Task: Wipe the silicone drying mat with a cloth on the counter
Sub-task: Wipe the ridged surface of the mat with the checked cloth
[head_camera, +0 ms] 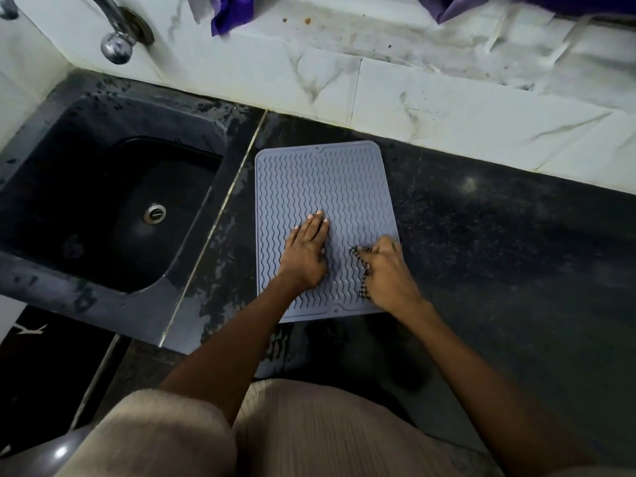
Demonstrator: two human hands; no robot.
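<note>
A grey-blue silicone drying mat (320, 187) with wavy ridges lies flat on the dark stone counter (499, 242), just right of the sink. My left hand (304, 251) rests flat on the mat's lower middle, fingers together and stretched out, holding nothing. My right hand (387, 270) is at the mat's lower right edge, closed around a small checked cloth (364, 271). Only a strip of the cloth shows beside my fingers, pressed against the mat.
A black sink (113, 208) with a metal drain sits to the left, under a chrome tap (117, 39). White marble-look tiles form the back wall (430, 108). Purple fabric (230, 12) hangs at the top. The counter's wet patch lies between sink and mat.
</note>
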